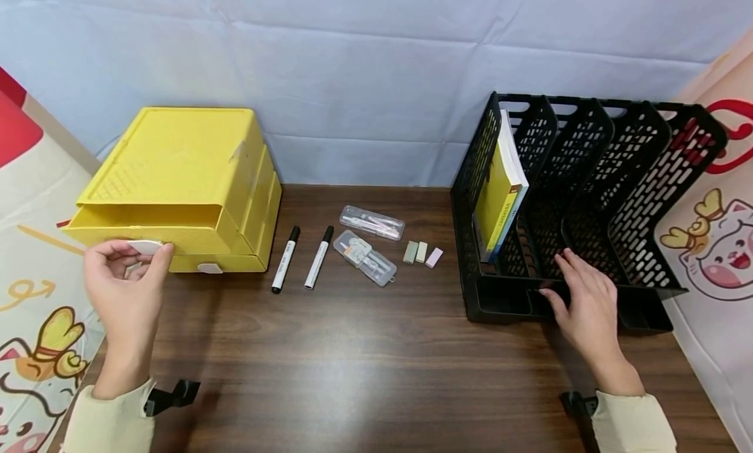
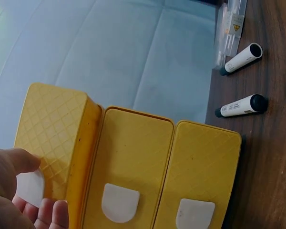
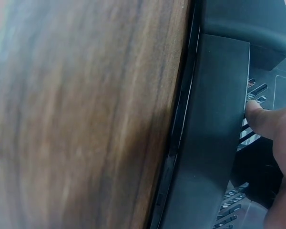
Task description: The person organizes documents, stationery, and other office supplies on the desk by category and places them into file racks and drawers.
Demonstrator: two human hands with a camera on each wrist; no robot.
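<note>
My left hand pinches the white tab on the top drawer of a yellow drawer unit, between thumb and fingers. That drawer stands partly pulled out. In the left wrist view, the two other drawers sit closed, each with its own white tab. On the right, my right hand rests at the front of a black desk file organizer, its thumb touching the front edge and its fingers reaching inside. A yellow book stands upright in the organizer's leftmost slot.
Between the two units lie two white markers with black caps, two clear plastic cases and three small erasers. The brown wooden table meets a pale blue cloth behind.
</note>
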